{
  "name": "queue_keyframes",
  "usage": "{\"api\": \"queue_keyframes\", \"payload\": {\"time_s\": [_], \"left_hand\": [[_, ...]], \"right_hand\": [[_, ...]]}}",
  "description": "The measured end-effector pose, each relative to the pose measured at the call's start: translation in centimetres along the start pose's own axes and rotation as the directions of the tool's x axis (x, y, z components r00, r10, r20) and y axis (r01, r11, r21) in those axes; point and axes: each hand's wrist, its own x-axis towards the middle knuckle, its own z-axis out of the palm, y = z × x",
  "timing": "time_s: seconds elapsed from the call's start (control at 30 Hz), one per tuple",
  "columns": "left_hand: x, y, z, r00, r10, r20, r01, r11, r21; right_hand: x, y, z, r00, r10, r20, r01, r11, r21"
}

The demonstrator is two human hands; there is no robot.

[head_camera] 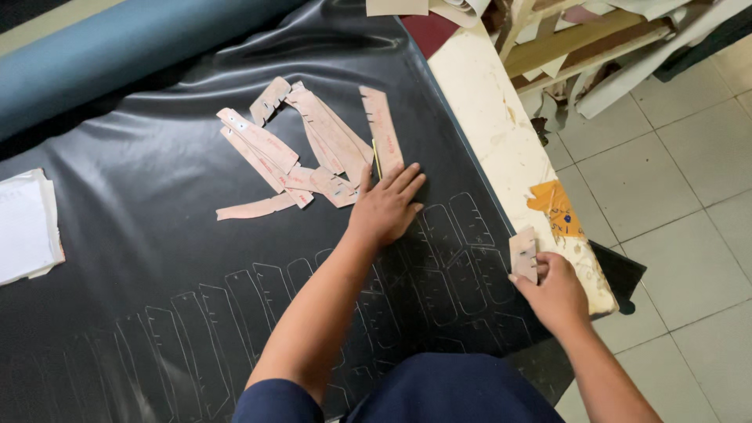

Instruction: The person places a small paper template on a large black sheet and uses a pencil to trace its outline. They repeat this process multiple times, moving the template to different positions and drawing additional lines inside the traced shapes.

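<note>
Black leather sheet (157, 258), spread flat over the worktable and running under both forearms; its near part carries rows of pale traced outlines (439, 258), long notched shapes set side by side, from the far left across to just beneath the left hand. Left hand (385, 207): open, palm down, fingers spread, pressing flat on the sheet at the upper edge of the traced rows. Just beyond its fingertips, a heap of tan cardboard pattern pieces (313, 149), long strips with notched edges, overlapping loosely; a thin yellow pencil or marker (376, 159) lies among them, close to the index finger. Right hand (554, 294): closed in a pinch on one small tan pattern piece (523, 254), held upright off the right edge of the sheet, over the cream table edge (501, 149) with its orange stain. Hands well apart. Far to the left of the left hand, a stack of white paper (27, 227); beyond the heap, a blue-grey material roll (117, 63). Progress, judged: much of the near sheet is already marked out, none of the outlines appears cut, and the upper sheet around the heap is unmarked.
</note>
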Motion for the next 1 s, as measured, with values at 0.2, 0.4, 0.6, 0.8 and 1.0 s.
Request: {"api": "queue_keyframes", "payload": {"time_s": [0.2, 0.4, 0.6, 0.8, 1.0], "left_hand": [[-2.4, -1.4, 0.3, 0.986, -0.097, -0.137, 0.099, 0.995, 0.008], [-2.7, -0.6, 1.3, 0.951, -0.138, -0.275, 0.149, 0.989, 0.021], [-1.5, 2.0, 2.2, 0.923, -0.204, -0.327, 0.194, 0.979, -0.066], [0.4, 4.9, 2.0, 0.915, -0.333, -0.227, 0.262, 0.920, -0.293], [0.3, 5.5, 1.1, 0.904, -0.393, -0.168, 0.321, 0.884, -0.340]], "right_hand": [[2.7, -0.7, -1.3, 0.999, 0.007, 0.033, -0.016, 0.952, 0.305], [8.8, -8.5, -0.6, 0.975, -0.173, 0.141, 0.129, 0.951, 0.281], [13.2, -14.5, 1.0, 0.943, -0.297, 0.149, 0.241, 0.920, 0.311], [12.6, -12.2, 0.9, 0.890, -0.454, 0.044, 0.440, 0.879, 0.186], [11.7, -11.0, 1.0, 0.878, -0.470, 0.089, 0.433, 0.860, 0.271]]}}
